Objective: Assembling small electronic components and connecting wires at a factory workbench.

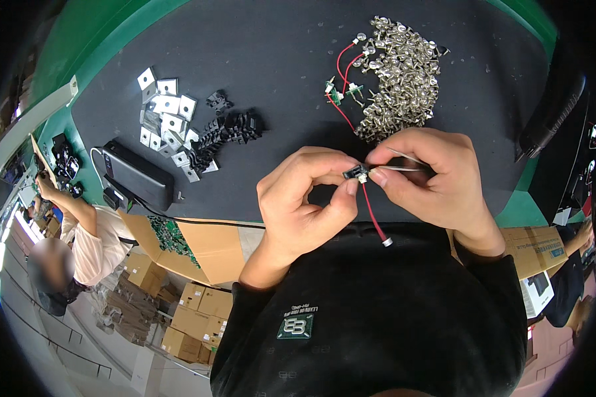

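Note:
Near the table's front edge, my left hand [308,198] pinches a small black plastic part [355,173] between thumb and fingertips. A white connector with a short red cable [372,213] hangs from this part, its loose white plug pointing down towards my body. My right hand [437,175] is closed, its thumb and index finger meeting the part's right side. Thin metal tweezers [400,168] lie in the grip of that hand, their two legs spread. Whatever the right fingertips press on the part is hidden by them.
Beyond my hands lies a heap of metal screws [400,79], with red-wired green boards [338,94] beside it. Square metal plates [169,106] and black plastic parts [228,129] are piled left. A black power bank [138,175] sits near the left edge. Other people work at both sides.

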A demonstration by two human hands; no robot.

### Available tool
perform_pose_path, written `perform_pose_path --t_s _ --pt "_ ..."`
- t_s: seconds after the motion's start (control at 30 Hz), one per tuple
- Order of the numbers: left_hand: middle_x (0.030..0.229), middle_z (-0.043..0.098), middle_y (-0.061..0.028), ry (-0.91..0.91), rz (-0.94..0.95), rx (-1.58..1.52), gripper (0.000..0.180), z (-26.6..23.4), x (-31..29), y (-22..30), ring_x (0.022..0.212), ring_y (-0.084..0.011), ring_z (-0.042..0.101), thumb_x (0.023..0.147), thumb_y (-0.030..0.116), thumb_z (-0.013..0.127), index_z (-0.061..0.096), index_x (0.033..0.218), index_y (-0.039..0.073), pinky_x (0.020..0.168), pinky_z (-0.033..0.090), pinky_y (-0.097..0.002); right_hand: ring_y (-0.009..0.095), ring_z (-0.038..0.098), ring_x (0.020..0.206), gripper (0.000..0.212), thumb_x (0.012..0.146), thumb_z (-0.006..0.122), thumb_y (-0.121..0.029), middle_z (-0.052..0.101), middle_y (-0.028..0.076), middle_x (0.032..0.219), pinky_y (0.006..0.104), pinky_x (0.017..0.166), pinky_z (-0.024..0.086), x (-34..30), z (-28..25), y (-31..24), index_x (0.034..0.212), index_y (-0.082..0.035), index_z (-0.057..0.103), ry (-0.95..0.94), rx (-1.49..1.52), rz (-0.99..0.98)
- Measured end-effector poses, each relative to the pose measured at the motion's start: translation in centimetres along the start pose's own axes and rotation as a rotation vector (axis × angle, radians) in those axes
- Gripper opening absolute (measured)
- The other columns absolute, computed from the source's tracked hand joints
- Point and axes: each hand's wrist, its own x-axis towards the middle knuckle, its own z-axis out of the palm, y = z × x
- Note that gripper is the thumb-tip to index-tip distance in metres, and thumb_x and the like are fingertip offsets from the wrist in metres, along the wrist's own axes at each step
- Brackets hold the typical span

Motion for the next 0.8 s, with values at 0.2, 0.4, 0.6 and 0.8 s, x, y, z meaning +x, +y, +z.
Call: perform_pose_path --t_s 0.2,0.4,0.6,0.8 --pt "0.082 0.066 -0.0124 -0.044 0.006 0.218 0.019 -0.2 0.5 0.8 0.065 -0.0133 0.065 0.072 -0.005 0.067 0.065 0.091 -0.003 0.058 0.052 -0.0231 0.019 0.068 0.071 0.028 0.068 0.071 -0.001 0.068 0.007 0.085 0.0269 0.059 0.055 -0.2 1.0 1.3 0.095 -0.005 0.066 0.106 -0.130 -0.234" --pt "0.083 0.066 -0.0120 -0.004 -0.010 0.177 0.021 0.3 0.2 0.4 0.065 -0.0129 0.064 0.072 -0.005 0.067 0.064 0.093 -0.003 0.058 0.053 -0.0237 0.020 0.068 0.069 0.029 0.067 0.071 0.000 0.068 0.007 0.083 0.0274 0.059 0.055 -0.3 0.7 1.4 0.095 -0.005 0.066 0.084 -0.186 -0.244" --pt "0.077 0.064 -0.0093 0.008 -0.058 0.134 0.019 0.5 0.2 0.2 0.062 -0.0124 0.062 0.070 -0.005 0.070 0.062 0.087 -0.002 0.056 0.050 -0.0229 0.018 0.068 0.066 0.024 0.068 0.071 0.000 0.067 0.007 0.079 0.0263 0.056 0.055 -0.4 0.7 1.0 0.091 -0.005 0.064 0.075 -0.152 -0.169" --pt "0.072 0.060 -0.0079 -0.002 0.069 0.172 0.021 0.3 0.4 -0.4 0.055 -0.0120 0.056 0.068 -0.005 0.071 0.062 0.086 0.000 0.051 0.046 -0.0238 0.017 0.067 0.065 0.022 0.067 0.072 0.000 0.066 0.006 0.077 0.0259 0.054 0.054 -0.3 1.0 0.9 0.087 -0.004 0.062 0.098 -0.174 -0.183"
